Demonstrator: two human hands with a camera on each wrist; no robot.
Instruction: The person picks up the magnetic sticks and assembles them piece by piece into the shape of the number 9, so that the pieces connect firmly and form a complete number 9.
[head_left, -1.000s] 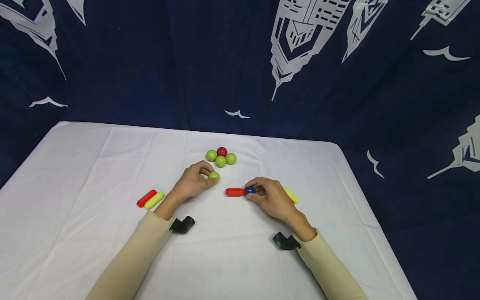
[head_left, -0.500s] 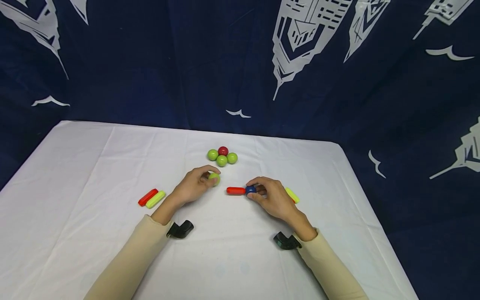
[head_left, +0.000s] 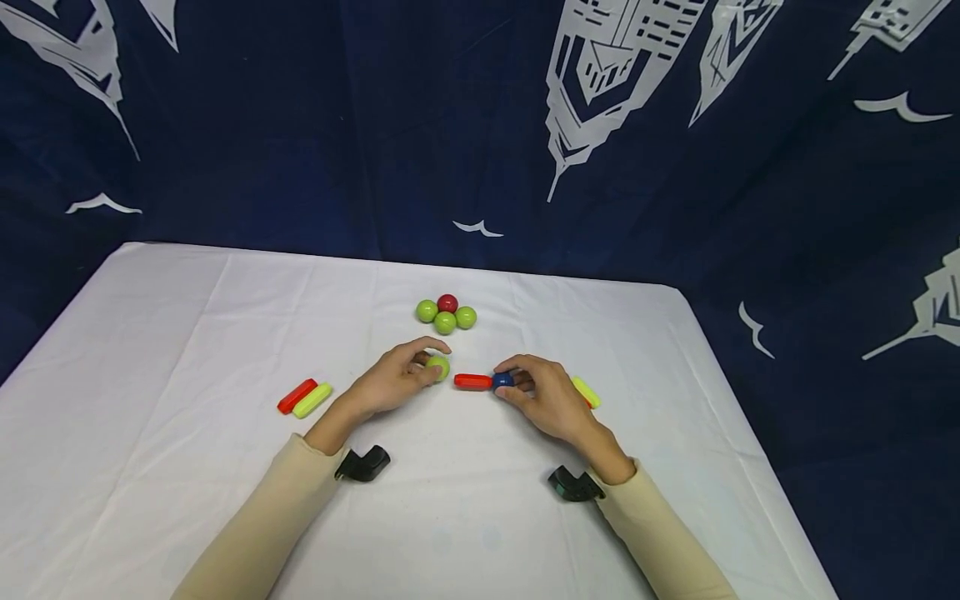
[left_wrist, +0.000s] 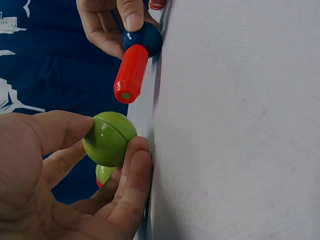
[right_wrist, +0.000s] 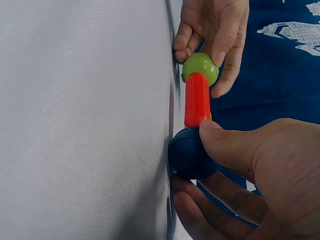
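My left hand (head_left: 390, 380) pinches a green ball (left_wrist: 109, 139) between thumb and fingers, just above the table. Across from it, my right hand (head_left: 546, 397) grips a blue ball (right_wrist: 191, 154) with the thumb on top of its near side. A red rod (head_left: 472, 382) is joined to the blue ball and points left toward the green ball. In the left wrist view the rod's free end (left_wrist: 126, 95) shows a small gap from the green ball. Behind the right hand, a yellow rod (head_left: 585, 392) lies partly hidden, with a bit of red under it.
Several green balls (head_left: 445, 322) and a red ball (head_left: 447, 303) sit clustered toward the back of the white table (head_left: 187, 333). Left of the left forearm lie a red rod (head_left: 297, 396) and a yellow rod (head_left: 312, 401) side by side. A dark blue printed curtain (head_left: 300, 125) hangs behind.
My left hand has carried the green ball slightly right and nearer, closer to the red rod's end. The right hand with the blue ball stays almost still.
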